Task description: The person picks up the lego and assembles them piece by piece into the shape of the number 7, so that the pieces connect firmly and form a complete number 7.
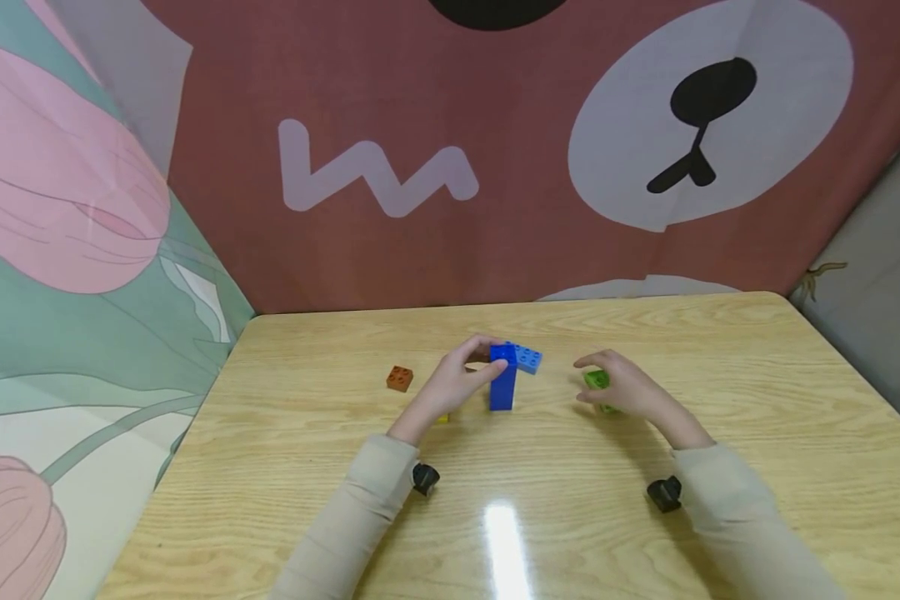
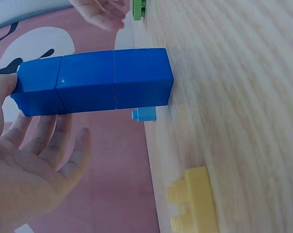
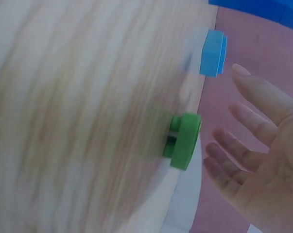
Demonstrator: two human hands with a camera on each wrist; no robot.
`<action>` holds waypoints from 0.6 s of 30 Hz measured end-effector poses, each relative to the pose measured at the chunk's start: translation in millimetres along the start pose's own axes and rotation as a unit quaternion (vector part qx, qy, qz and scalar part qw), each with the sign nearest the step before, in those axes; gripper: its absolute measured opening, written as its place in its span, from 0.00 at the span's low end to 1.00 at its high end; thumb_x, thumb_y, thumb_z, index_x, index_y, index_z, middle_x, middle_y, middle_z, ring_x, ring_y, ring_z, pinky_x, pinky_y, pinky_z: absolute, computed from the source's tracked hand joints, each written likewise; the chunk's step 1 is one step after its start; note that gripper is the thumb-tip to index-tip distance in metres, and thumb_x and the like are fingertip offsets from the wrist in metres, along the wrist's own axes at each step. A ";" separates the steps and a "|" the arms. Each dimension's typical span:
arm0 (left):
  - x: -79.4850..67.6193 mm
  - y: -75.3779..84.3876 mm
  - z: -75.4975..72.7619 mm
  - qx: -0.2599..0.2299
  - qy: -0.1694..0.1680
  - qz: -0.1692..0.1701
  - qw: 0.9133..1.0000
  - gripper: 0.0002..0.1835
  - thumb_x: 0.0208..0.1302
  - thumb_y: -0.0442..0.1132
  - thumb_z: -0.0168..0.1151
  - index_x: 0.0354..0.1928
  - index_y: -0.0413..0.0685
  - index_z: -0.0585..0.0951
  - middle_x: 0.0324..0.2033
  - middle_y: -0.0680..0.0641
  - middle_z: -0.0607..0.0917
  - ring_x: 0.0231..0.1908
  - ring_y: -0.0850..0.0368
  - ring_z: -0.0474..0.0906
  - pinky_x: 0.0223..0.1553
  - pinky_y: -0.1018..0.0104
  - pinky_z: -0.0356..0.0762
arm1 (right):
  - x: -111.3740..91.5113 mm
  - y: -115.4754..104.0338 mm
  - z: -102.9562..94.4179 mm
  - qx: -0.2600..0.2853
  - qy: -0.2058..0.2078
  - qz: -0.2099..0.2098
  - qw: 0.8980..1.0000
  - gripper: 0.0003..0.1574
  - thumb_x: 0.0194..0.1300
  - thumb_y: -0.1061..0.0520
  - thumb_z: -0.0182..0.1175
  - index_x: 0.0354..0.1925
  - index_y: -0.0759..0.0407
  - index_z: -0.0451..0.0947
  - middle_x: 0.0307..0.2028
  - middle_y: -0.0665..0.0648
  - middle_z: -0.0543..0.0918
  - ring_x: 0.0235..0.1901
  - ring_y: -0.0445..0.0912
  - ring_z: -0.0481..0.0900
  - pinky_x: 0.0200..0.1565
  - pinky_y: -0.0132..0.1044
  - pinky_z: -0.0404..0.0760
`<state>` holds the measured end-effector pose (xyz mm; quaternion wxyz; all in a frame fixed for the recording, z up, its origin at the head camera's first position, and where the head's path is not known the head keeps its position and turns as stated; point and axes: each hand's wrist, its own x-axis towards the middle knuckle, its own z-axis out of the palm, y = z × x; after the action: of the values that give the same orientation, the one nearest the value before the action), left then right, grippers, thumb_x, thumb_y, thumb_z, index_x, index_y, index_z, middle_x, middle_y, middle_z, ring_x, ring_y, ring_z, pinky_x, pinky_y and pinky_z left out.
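Note:
A tower of three dark blue blocks (image 1: 502,387) stands upright on the table. My left hand (image 1: 461,379) holds its top block between thumb and fingers; in the left wrist view the thumb (image 2: 3,87) lies on one side and fingertips touch the other. Over a green toy brick (image 1: 596,380) hovers my right hand (image 1: 626,387), fingers spread and loosely bent, holding nothing. In the right wrist view a gap shows between that hand and the green brick (image 3: 186,141), whose studs appear to face the table. Behind the tower lies a light blue brick (image 1: 528,358).
An orange-brown brick (image 1: 400,378) lies left of the left hand. A yellow brick (image 1: 443,418) is mostly hidden under the left wrist in the head view; the left wrist view shows the yellow brick (image 2: 202,199) better. A printed cloth (image 1: 525,208) hangs behind the wooden table (image 1: 307,500).

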<state>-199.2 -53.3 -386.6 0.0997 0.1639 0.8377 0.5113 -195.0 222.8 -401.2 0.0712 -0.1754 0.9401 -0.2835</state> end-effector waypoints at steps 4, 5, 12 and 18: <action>0.5 -0.3 0.1 -0.003 0.000 -0.001 1.000 0.23 0.67 0.54 0.57 0.62 0.58 0.73 0.55 0.48 0.79 0.61 0.51 0.72 0.60 0.51 0.74 | -1.4 7.8 0.0 -0.007 -0.016 0.009 1.000 0.34 0.59 0.57 0.67 0.59 0.71 0.70 0.58 0.77 0.69 0.58 0.70 0.67 0.58 0.64 0.69; 0.5 -0.4 0.2 -0.004 -0.001 -0.001 1.000 0.23 0.67 0.54 0.57 0.62 0.59 0.73 0.55 0.48 0.79 0.61 0.51 0.72 0.60 0.51 0.74 | -1.6 9.5 0.3 -0.009 -0.017 0.010 1.000 0.34 0.58 0.57 0.67 0.59 0.71 0.70 0.58 0.77 0.70 0.58 0.71 0.67 0.58 0.64 0.69; 0.0 0.4 0.5 -0.005 0.001 -0.006 1.000 0.22 0.67 0.54 0.57 0.61 0.61 0.73 0.56 0.49 0.78 0.62 0.51 0.72 0.60 0.51 0.73 | -5.4 10.0 -4.0 -0.004 0.001 0.022 1.000 0.32 0.59 0.61 0.65 0.61 0.69 0.69 0.58 0.78 0.68 0.57 0.72 0.67 0.54 0.64 0.72; -0.2 0.7 0.6 -0.005 0.001 -0.006 1.000 0.21 0.67 0.53 0.56 0.61 0.61 0.73 0.55 0.49 0.79 0.61 0.51 0.72 0.60 0.51 0.73 | -6.8 13.1 -7.0 0.003 0.007 0.048 0.999 0.36 0.60 0.59 0.65 0.62 0.73 0.66 0.56 0.80 0.67 0.55 0.73 0.69 0.51 0.61 0.76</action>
<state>-198.7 -52.5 -386.3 0.1027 0.1582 0.8363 0.5148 -194.1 239.0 -402.5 0.0782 -0.1275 0.9473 -0.2834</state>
